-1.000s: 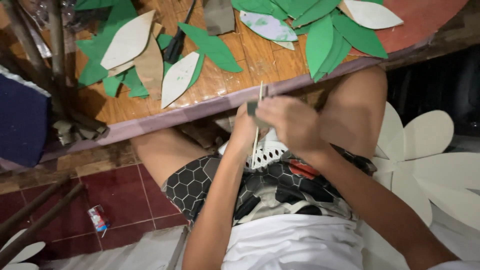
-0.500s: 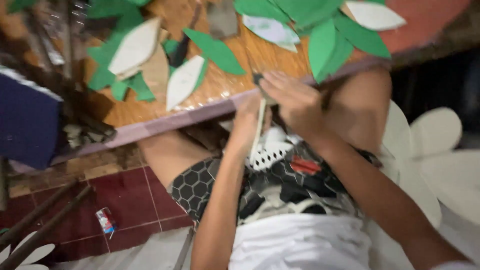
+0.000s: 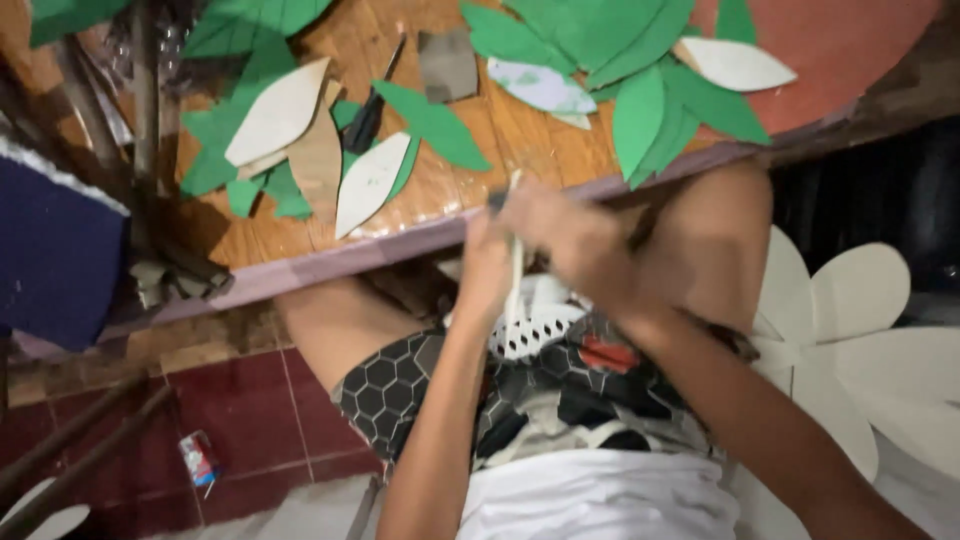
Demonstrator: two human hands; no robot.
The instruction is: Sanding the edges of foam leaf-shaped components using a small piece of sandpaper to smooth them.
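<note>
My left hand [image 3: 485, 272] and my right hand [image 3: 572, 240] meet at the near edge of the wooden table [image 3: 470, 160], above my lap. The left hand's fingers pinch a thin pale strip [image 3: 515, 262] that stands upright between the two hands. The right hand is closed in a fist over the strip's upper part, and a small dark tool tip [image 3: 497, 200] pokes out of it; blur hides what kind of tool. Under the hands, a white perforated piece [image 3: 535, 328] lies on my patterned shorts.
Green paper leaves [image 3: 640, 115] and pale leaf shapes [image 3: 278, 125] are spread over the table, with a dark pen-like tool [image 3: 365, 120] among them. A large pale flower cut-out [image 3: 850, 330] lies at right. A dark blue block [image 3: 50, 250] is at left, and a small wrapper [image 3: 198, 460] on the red floor tiles.
Both hands have stayed together at the table edge and shifted slightly with the strip. The right hand now blurs with motion over the strip's top.
</note>
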